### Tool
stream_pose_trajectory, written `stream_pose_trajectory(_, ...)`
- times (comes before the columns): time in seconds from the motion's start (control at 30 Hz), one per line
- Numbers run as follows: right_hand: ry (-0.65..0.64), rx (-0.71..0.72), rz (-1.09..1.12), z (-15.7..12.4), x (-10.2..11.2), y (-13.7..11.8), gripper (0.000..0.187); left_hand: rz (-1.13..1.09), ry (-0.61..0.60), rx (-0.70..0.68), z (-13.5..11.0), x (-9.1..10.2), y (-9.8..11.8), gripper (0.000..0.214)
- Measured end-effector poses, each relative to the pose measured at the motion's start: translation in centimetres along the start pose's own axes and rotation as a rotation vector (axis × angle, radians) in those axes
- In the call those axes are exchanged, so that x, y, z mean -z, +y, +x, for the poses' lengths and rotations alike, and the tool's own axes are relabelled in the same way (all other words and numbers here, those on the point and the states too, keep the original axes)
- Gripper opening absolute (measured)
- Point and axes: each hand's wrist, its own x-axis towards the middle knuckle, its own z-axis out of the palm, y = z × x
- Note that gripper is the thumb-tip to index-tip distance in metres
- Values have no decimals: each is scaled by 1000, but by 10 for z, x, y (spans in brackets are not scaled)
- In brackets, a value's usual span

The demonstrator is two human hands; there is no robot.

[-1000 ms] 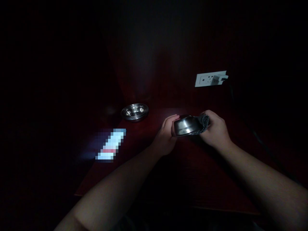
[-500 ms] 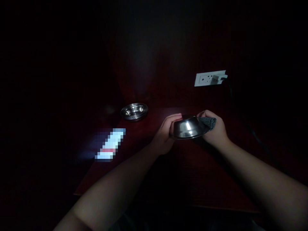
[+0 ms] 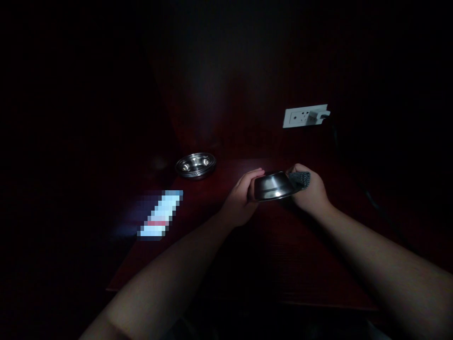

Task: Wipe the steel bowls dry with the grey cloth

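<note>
A shiny metal bowl [image 3: 274,185] is held up over the dark red table, tipped so that its outer side faces me and its rim points down. My left hand [image 3: 242,198] is closed round the bowl's left side, thumb or finger along the upper edge. At the right side, my right hand [image 3: 309,189] is closed on a dark grey textured cloth [image 3: 300,180], which presses against the bowl. The fingertips of this hand are hidden behind the bowl and cloth.
Some nested metal bowls [image 3: 196,165] stand at the table's back left. A pixelated bright phone-like panel [image 3: 161,215] lies near the left edge of the table [image 3: 311,264]. On the wall behind is a socket [image 3: 305,116] with a plug [image 3: 320,115] and dark cord.
The bowl has tilted a little, and the cloth against it has shifted slightly. Both hands keep their hold. The whole view has moved slightly.
</note>
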Motion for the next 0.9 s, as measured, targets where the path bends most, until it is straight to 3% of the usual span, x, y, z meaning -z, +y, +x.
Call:
stream_pose_trajectory(0.2,44,157,-270,3,5,-3,22,187,31,101,0,-4,10,59)
stream_pose_trajectory(0.4,19,217,-401,1,3,-17,23,272,30,168,-2,-8,25,68)
stream_pose_trajectory(0.67,-6,294,-318,-1,0,-15,22,277,140,36,1,-6,10,59)
stream_pose_trajectory(0.9,12,272,-293,-1,1,-16,24,222,84,77,-2,-4,11,85)
